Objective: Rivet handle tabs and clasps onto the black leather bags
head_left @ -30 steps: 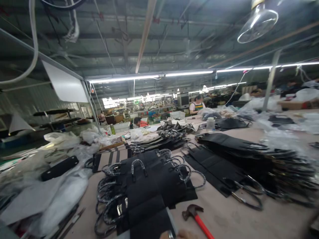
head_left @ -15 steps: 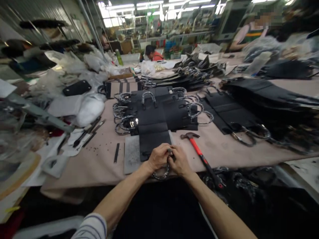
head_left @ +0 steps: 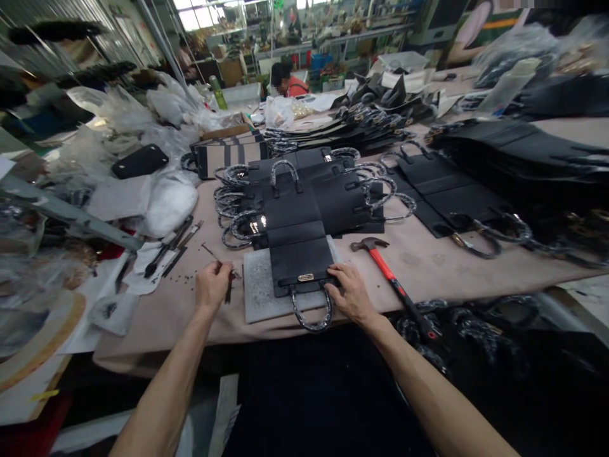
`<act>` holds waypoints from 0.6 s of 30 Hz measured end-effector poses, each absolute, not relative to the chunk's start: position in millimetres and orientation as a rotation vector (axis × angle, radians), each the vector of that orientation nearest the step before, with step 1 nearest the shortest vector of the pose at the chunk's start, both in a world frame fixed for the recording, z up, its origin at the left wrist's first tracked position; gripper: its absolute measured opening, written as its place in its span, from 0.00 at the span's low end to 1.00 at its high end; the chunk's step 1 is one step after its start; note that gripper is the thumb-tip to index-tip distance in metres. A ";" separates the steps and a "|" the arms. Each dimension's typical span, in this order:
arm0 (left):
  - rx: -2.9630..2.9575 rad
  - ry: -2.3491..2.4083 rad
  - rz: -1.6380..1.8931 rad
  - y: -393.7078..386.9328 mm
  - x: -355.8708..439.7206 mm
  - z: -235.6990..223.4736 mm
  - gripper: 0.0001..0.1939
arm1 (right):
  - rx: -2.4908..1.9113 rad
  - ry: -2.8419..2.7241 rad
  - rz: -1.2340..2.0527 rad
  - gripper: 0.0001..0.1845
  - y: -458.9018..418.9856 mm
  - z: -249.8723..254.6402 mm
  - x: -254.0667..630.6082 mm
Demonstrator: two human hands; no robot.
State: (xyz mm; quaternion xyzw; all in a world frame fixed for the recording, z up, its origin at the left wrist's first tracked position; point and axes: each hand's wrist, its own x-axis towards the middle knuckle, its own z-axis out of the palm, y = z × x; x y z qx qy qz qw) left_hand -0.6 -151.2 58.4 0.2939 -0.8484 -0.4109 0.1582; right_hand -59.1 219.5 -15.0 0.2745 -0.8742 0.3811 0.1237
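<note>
A black bag panel (head_left: 299, 254) lies before me, its lower part on a grey slab (head_left: 257, 279). The panel bears a gold metal plate (head_left: 306, 277) and a plastic-wrapped handle (head_left: 311, 324) hanging toward me. My right hand (head_left: 351, 291) grips the panel's right edge by the handle's base, thumb and fingertips on the strap end. Left of the slab, my left hand (head_left: 214, 285) is closed in a pinch on a thin metal tool (head_left: 209, 249) whose shaft sticks out up and left. A dark strip (head_left: 229, 292) lies beside that hand, partly covered.
A claw hammer (head_left: 387, 273) with a red and black handle lies to the right. More bag panels (head_left: 428, 184) are stacked at right and behind. Hand tools (head_left: 174, 247), tiny dark bits and plastic bags (head_left: 166, 203) lie left. Co-workers sit farther back.
My hands were together at the panel's lower edge. The left has moved away left and now pinches a thin tool; the right stays at the panel. The gold plate is now exposed.
</note>
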 end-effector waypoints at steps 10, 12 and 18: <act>0.912 -2.858 -0.160 -190.5 45.8 58.6 0.16 | 0.887 -2.689 0.888 0.14 216.5 5.3 -69.1; 0.601 -2.821 -0.254 -156.0 43.0 57.2 0.14 | 0.974 -2.724 0.808 0.13 213.0 14.8 -74.7; -0.117 -2.875 -0.487 -52.4 12.9 54.4 0.05 | 1.254 -2.760 0.639 0.10 206.9 29.0 -92.9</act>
